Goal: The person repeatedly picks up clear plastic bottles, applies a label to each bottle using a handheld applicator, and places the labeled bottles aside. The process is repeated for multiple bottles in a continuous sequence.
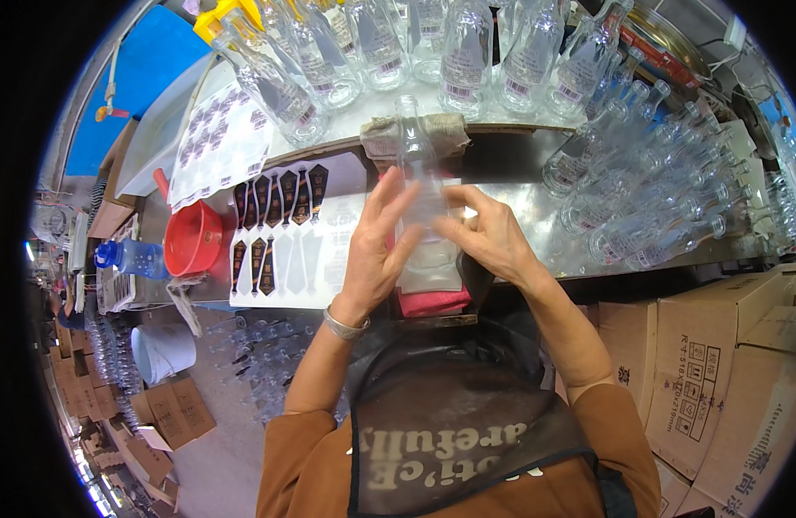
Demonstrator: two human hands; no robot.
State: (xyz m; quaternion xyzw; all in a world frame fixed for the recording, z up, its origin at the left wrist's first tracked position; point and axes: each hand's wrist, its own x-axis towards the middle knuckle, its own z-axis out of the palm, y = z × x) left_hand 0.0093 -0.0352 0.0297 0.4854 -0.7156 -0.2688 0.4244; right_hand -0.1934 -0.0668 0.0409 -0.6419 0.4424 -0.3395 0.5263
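In the head view, a clear bottle (408, 134) lies between the person's two hands with its neck pointing away, resting on a folded cloth (449, 129) toward the neck, while its base is near a pink pad (437, 300) at the table's front edge. The left hand (374, 237) is at the bottle's left side, fingers and thumb spread apart and blurred, closed on nothing visible; whether the tips touch the glass cannot be told. The right hand (493, 235) is at the right side, its fingers bent, thumb and forefinger set apart toward the bottle; whether they grip anything cannot be told. A bracelet (344, 324) circles the left wrist. Left of the hands lies a sheet (339, 186) with two rows of dark, tie-shaped labels (288, 197), and beside it stands a red basin (191, 237) with a blue-capped jug (139, 257) farther left. Another sheet (221, 142), with small printed labels, lies beyond the basin. Labelled bottles (467, 65) stand along the far side, and many more bottles (648, 186) crowd the table at right. Below, cartons (704, 345) stand at right and a white bucket (163, 352) at left.
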